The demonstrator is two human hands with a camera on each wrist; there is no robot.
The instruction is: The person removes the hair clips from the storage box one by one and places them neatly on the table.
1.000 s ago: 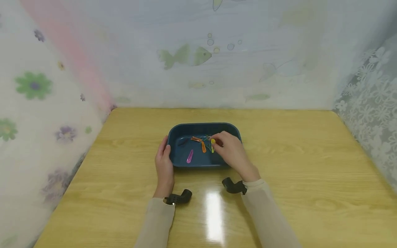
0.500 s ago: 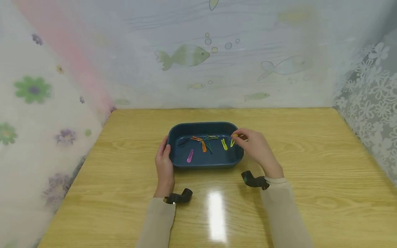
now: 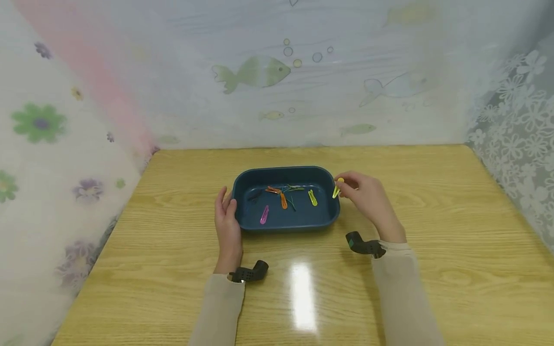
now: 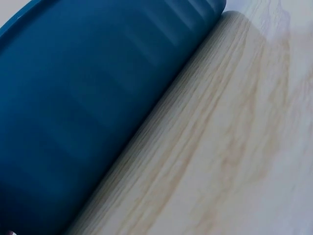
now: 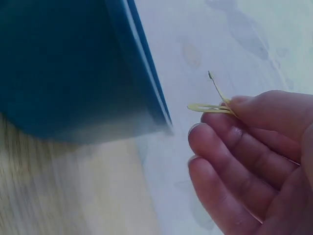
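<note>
A dark blue plastic basin stands on the table with several snap hair clips inside. Just beyond its right rim, my right hand pinches a yellow hair clip between thumb and index finger. In the right wrist view this yellow clip is snapped open, its two parts spread. My left hand rests against the basin's left wall, fingers fairly straight. Inside lie a yellow-green clip, an orange clip, a second orange clip, a purple clip, green clips and a dark clip.
The wood-grain table extends around the basin on all sides. Behind it hangs a pale curtain with printed fish. Flowered fabric borders the left, and white lace the right. A black camera mount sits on each wrist.
My right hand has moved from inside the basin to the right, past its rim, carrying the yellow hair clip. Another yellow clip in the basin has come into sight. My left hand stays at the wall.
</note>
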